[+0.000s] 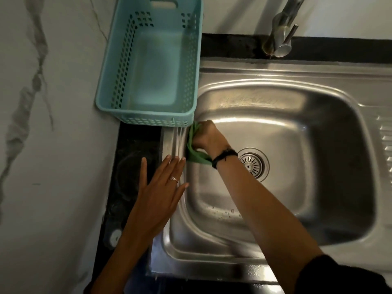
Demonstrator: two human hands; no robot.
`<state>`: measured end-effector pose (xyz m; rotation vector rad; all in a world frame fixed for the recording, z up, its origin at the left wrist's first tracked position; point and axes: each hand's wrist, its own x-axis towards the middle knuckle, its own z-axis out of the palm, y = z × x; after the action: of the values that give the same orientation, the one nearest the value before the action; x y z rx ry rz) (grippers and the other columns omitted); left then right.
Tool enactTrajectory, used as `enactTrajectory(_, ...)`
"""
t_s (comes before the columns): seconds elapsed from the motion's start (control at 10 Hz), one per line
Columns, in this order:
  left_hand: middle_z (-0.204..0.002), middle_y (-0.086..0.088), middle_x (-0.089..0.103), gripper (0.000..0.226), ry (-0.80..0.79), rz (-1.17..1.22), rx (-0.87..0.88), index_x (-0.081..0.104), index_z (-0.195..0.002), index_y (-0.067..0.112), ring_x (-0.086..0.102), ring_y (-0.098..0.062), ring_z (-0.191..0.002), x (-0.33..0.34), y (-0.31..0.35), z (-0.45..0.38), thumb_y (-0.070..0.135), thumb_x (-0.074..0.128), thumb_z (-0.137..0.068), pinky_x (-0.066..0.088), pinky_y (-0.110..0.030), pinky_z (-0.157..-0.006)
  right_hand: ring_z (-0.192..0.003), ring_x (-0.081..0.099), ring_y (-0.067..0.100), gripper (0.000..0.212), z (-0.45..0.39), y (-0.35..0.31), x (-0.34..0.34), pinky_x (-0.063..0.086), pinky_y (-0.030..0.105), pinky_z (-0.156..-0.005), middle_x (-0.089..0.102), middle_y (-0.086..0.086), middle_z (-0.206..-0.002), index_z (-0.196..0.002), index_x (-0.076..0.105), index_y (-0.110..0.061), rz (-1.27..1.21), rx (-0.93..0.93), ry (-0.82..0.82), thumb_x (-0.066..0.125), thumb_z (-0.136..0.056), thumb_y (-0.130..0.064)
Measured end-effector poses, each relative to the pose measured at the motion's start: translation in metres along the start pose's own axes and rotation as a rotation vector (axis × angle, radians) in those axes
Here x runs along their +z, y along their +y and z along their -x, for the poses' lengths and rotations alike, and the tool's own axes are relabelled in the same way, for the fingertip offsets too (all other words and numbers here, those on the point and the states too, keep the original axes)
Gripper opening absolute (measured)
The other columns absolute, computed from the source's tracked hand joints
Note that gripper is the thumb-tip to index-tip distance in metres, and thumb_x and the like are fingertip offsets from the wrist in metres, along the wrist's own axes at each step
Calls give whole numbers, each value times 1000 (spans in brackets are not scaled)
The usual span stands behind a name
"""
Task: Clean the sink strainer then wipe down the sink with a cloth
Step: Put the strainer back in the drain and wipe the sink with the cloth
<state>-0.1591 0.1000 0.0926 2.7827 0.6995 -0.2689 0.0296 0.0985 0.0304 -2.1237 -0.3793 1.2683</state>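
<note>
The right hand clenches the green cloth against the sink wall; left hand lies flat, released.

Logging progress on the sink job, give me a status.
Right hand gripping green cloth, pressed on sink left wall. Left hand flat on rim, empty. Strainer seated in drain. Blue basket overhangs rim beside cloth.

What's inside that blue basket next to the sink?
Nothing visible: the blue basket shows only its bare floor and perforated walls. Its near wall hides a thin strip of the floor, and whatever lies under the basket is covered.
</note>
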Motion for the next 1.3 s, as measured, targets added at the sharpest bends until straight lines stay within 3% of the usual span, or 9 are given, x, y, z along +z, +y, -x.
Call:
enactTrajectory(0.1, -125, -9, 63, 64, 103, -72, 35, 55, -126, 8, 55, -27, -121, 0, -1, -4, 45, 10, -98, 5, -48, -111, -122, 49, 32, 51, -9, -24, -23, 42, 37, -96, 49, 17, -134, -135, 38, 0, 55, -2, 99, 55, -89, -16)
enactTrajectory(0.3, -120, -8, 66, 66, 106, -67, 35, 58, -124, 9, 59, -24, -117, -3, 1, -1, 46, 10, -98, 6, -49, -109, -116, 53, 35, 36, 11, -46, -56, 44, 36, -97, 55, 19, -127, -123, 51, 0, -733, 7, 385, 51, -89, -13)
enactTrajectory(0.4, -119, -8, 67, 68, 72, -82, 33, 58, -124, 9, 59, -25, -117, -5, 5, 0, 47, 7, -97, 6, -50, -108, -77, 54, 26, 31, 26, -33, -74, 46, 26, -90, 57, 12, -82, -84, 54, -7, -1129, 54, 356, 27, -97, -16)
enactTrajectory(0.6, -139, -2, 50, 62, 155, 216, -35, 37, -140, 20, 37, -13, -136, -10, 30, -4, 55, 25, -90, -21, -35, -111, -67, 68, 14, 45, 98, 15, -90, 55, 22, -63, 70, -1, -72, -76, 66, -18, -1465, -304, 159, 27, -98, -26)
enactTrajectory(0.8, -144, 4, 42, 63, 212, 1297, -246, 33, -141, 28, 40, -4, -126, -34, 91, -11, 37, 60, -85, 30, -22, -102, -58, 69, 15, 57, 173, 21, -115, 55, 27, -60, 71, 2, -63, -61, 75, -18, -1253, -311, 42, 32, -96, -28)
enactTrajectory(0.9, -136, 2, 47, 65, 76, 1469, -179, 31, -142, 23, 49, -7, -118, -40, 129, -12, 26, 62, -85, 42, -14, -87, -69, 59, 23, 38, 200, 9, -119, 46, 33, -70, 62, 12, -79, -90, 64, -6, -937, -157, -19, 37, -93, -34)
enactTrajectory(1.0, -102, -7, 67, 25, 96, 1654, -262, 57, -114, 11, 64, -16, -89, -37, 149, -10, 11, 51, -90, 50, -24, -79, -69, 61, 23, 34, 226, 20, -132, 51, 31, -64, 65, 10, -80, -93, 63, -7, -856, -139, -36, 43, -93, -35)
enactTrajectory(1.1, -68, -2, 72, 26, -7, 2059, -399, 63, -90, 11, 67, -15, -62, -29, 139, -5, 17, 38, -92, 53, -25, -63, -73, 69, 3, 21, 244, 67, -155, 53, 18, -61, 73, -13, -76, -87, 68, -19, -894, -347, 84, 53, -92, -33)
enactTrajectory(1.3, -86, -3, 74, 30, -95, 2039, -293, 71, -95, 13, 71, -17, -75, -22, 114, 10, 27, 64, -71, 59, -30, -63, -46, 67, 19, 49, 247, 90, -173, 54, 25, -44, 70, 5, -54, -56, 75, -12, -1046, -100, -45, 49, -89, -37)
